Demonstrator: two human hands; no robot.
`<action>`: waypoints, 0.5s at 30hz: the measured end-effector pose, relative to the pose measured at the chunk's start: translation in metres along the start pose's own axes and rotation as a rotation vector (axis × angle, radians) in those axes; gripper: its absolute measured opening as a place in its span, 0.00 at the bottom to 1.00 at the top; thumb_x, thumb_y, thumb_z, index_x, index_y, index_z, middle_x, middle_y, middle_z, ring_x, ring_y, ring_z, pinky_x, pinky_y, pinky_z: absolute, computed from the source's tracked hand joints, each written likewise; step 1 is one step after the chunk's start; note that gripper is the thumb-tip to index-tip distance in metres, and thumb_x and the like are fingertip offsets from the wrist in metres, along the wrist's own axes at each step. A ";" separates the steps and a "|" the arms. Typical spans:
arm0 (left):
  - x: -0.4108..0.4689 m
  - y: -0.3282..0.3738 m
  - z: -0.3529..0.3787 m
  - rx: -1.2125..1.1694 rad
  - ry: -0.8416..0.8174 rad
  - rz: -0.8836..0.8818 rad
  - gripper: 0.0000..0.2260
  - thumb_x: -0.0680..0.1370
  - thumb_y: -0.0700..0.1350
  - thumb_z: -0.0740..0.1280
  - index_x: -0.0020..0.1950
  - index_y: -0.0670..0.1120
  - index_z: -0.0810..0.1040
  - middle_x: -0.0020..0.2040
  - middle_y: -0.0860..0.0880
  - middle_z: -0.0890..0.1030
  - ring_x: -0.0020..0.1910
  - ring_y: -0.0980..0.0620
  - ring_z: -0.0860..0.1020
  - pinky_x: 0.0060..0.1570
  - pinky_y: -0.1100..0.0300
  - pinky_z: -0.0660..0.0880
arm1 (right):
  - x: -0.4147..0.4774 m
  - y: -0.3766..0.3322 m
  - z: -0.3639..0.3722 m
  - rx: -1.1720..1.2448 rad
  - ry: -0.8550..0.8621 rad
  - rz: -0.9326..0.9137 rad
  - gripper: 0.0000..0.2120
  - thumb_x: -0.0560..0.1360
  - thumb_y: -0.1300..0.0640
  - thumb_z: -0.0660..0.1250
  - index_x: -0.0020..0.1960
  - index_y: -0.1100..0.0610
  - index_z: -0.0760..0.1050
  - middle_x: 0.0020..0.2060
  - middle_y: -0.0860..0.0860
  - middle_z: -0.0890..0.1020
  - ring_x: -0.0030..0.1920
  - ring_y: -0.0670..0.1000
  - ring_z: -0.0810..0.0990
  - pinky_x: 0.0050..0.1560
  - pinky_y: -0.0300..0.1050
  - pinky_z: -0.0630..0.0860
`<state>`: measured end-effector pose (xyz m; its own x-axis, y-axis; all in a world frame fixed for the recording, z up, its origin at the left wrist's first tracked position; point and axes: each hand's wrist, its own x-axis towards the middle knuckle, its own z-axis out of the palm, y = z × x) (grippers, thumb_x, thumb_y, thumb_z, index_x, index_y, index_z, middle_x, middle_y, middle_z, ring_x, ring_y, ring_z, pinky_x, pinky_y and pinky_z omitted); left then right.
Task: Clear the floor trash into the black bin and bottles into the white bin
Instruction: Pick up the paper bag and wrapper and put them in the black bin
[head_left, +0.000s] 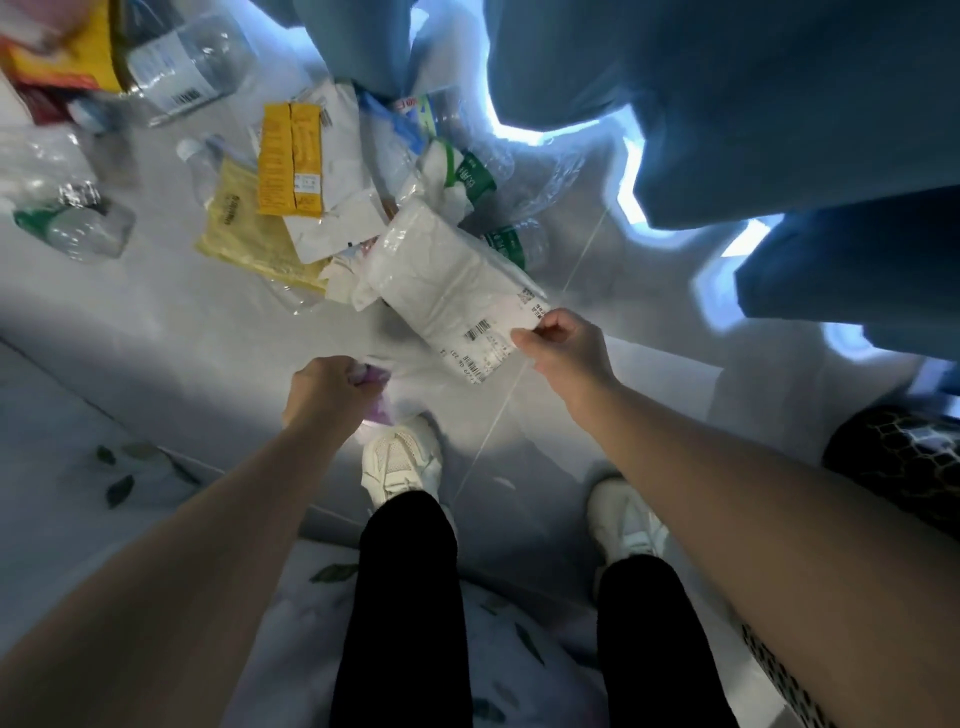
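Two hands loaded, so you're mid-pickup on the trash step. Biggest first: blue curtain (753, 104) fills the top right. Pale floor (156, 312) runs below it, w/ the litter pile spread over upper left and centre. Black mesh bin (898, 462) sits at the right edge near your right forearm. Only part of it shows; prob. the trash target. White bin: not in view.

White plastic pack (452, 280) w/ barcodes is the item in hand. Your right hand (566, 345) pinches its near corner, thumb & fingers curled on the edge. Can't tell if the far end is clear of the pile.

Large clear bottle (176, 67) lies top left, green-capped bottle (78, 228) far left, green-label bottle (478, 176) just behind the pack. Pale yellow bag (244, 234) and orange packet (291, 158) lie flat btwn them, touching. Smallest: crumpled purple wrapper (376, 400), gripped in your left hand (322, 389), fingers closed round it.

Next, as I read it: lift the pack free w/o dragging tissue or bottles along, swing both hands right to the bin, let go of both. Bottles wait for the white bin; you'll have to find it first.
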<state>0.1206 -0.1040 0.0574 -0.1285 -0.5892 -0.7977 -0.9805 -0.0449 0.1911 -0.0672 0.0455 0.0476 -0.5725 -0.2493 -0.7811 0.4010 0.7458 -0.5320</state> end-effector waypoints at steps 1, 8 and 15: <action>-0.010 0.008 -0.003 -0.016 -0.014 0.016 0.15 0.74 0.52 0.70 0.30 0.47 0.74 0.31 0.50 0.77 0.37 0.47 0.76 0.36 0.61 0.66 | -0.008 -0.003 -0.012 0.003 0.026 0.011 0.13 0.69 0.58 0.76 0.33 0.51 0.73 0.32 0.48 0.79 0.35 0.49 0.74 0.42 0.48 0.75; -0.076 0.070 -0.018 -0.259 -0.155 0.075 0.12 0.66 0.52 0.76 0.37 0.44 0.83 0.30 0.50 0.83 0.33 0.52 0.84 0.40 0.57 0.82 | -0.067 -0.011 -0.090 0.083 0.185 0.097 0.13 0.69 0.56 0.75 0.33 0.52 0.72 0.30 0.48 0.77 0.36 0.50 0.74 0.43 0.49 0.75; -0.142 0.129 -0.005 -0.035 -0.193 0.224 0.12 0.73 0.48 0.72 0.51 0.41 0.83 0.45 0.42 0.84 0.42 0.47 0.81 0.46 0.56 0.77 | -0.109 0.004 -0.145 0.273 0.298 0.169 0.13 0.72 0.56 0.74 0.36 0.54 0.70 0.34 0.53 0.77 0.35 0.50 0.73 0.39 0.47 0.75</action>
<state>0.0127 -0.0297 0.1983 -0.3701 -0.4237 -0.8268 -0.9194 0.0392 0.3914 -0.1068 0.1659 0.1781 -0.6476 0.0812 -0.7577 0.6585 0.5600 -0.5028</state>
